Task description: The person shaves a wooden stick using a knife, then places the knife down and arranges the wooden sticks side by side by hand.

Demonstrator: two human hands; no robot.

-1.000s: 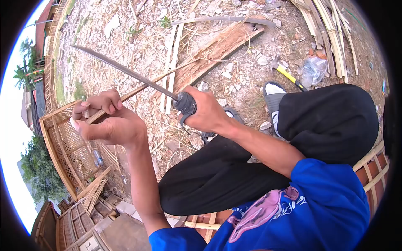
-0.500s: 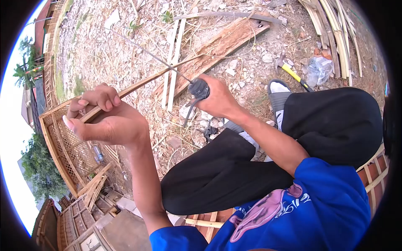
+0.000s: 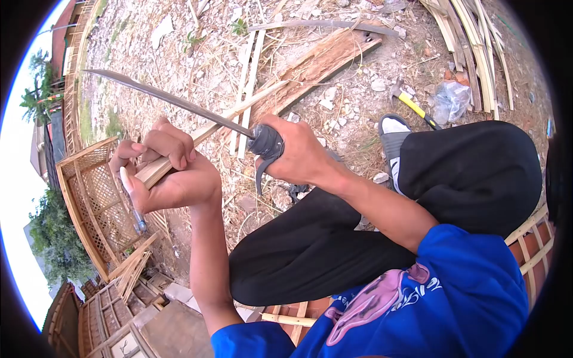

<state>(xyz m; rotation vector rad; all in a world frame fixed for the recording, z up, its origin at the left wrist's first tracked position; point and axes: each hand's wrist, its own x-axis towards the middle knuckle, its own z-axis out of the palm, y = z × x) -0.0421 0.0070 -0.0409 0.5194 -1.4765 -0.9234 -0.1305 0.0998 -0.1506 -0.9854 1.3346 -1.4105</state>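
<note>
A slender, pale wooden strip [image 3: 259, 97] runs from the left hand [image 3: 164, 170] toward two o'clock, gripped between curled fingers and thumb; its far end overlaps a plank in view, contact unclear. The right hand [image 3: 295, 149] is closed round the dark, wrapped handle [image 3: 267, 142] of a long, straight blade [image 3: 167, 99], which points to ten o'clock and crosses over the strip; whether they touch cannot be told. Taking the right hand as the clock's centre, the rough, reddish-brown plank [image 3: 325, 64] lies between twelve and one on pale, stony ground [image 3: 352, 89] littered with straw. Between two and three are a yellow-handled hammer [image 3: 413, 108] and a crumpled, clear plastic bag [image 3: 450, 101]; at two, long wood strips [image 3: 473, 51] lie bundled. A wood-framed lattice panel [image 3: 98, 194] stands between eight and nine, with leafy greenery [image 3: 54, 232] beyond it outdoors.
</note>
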